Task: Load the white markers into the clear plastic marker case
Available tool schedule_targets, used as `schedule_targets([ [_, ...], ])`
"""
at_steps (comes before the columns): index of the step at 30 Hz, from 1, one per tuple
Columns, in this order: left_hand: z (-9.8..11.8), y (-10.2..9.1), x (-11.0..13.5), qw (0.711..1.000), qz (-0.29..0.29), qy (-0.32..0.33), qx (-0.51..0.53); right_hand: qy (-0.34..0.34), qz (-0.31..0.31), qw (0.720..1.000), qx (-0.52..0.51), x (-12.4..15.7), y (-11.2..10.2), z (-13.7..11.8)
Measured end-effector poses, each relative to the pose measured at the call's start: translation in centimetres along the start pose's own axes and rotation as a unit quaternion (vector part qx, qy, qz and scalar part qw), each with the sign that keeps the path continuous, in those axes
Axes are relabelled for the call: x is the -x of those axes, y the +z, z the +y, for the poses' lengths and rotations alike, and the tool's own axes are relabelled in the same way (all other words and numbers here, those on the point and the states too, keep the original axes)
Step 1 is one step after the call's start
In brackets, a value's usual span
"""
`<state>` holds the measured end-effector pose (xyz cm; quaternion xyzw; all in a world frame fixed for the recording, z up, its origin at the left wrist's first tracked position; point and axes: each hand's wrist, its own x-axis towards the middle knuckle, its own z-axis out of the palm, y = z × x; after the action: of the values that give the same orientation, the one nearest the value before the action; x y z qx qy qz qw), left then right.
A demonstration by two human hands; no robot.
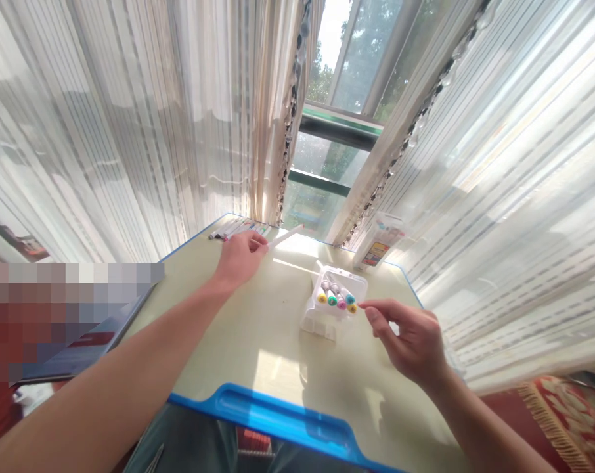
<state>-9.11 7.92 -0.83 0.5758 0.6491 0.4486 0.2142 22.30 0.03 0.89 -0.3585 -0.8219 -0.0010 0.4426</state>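
My left hand (241, 257) reaches to the far side of a small yellow-green table (258, 341) and is closed on a white marker (285, 236) that points away to the right. Just beyond it a row of several markers (238, 228) lies at the table's far edge. A clear plastic marker box (334, 299) stands right of centre with several markers upright in it, their coloured caps showing. My right hand (408, 335) is beside the box, thumb and forefinger pinched at the orange-capped marker (352, 307) in its near right corner.
A white carton with a printed label (379, 243) stands at the table's far right corner. The table's blue front rim with a handle slot (282, 417) is near me. Sheer curtains and a window surround the table. A dark book or folder (95, 341) lies to the left.
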Motion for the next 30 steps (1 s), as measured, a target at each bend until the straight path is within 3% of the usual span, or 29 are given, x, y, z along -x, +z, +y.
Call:
schedule_targets([
  [5,2.3,0.2,1.9,0.978,0.093,0.096,0.158,0.049,0.021,0.997,-0.062,0.7,-0.4,0.4],
  [7,3.6,0.2,3.3,0.963,0.095,0.143,0.206,0.078,0.022,0.988,-0.129,1.0,-0.6,0.5],
  [10,5.2,0.2,5.4,0.943,0.055,0.201,0.259,0.106,0.038,0.960,-0.255,1.2,-0.5,0.6],
  [14,5.9,0.5,7.2,0.907,-0.058,0.275,0.313,0.093,0.063,0.931,-0.348,1.3,-0.3,0.3],
  [18,5.8,0.8,7.8,0.900,-0.099,0.286,0.313,0.109,0.079,0.928,-0.348,1.1,-0.3,-0.1],
  [22,5.8,0.7,7.8,0.899,-0.094,0.296,0.307,0.129,0.107,0.933,-0.319,0.8,-0.2,-0.4],
  [25,5.9,0.7,7.8,0.909,-0.097,0.291,0.284,0.140,0.127,0.935,-0.299,0.7,-0.1,-0.4],
  [30,5.6,1.1,7.7,0.927,-0.161,0.256,0.223,0.149,0.138,0.928,-0.311,1.0,-0.1,-0.6],
])
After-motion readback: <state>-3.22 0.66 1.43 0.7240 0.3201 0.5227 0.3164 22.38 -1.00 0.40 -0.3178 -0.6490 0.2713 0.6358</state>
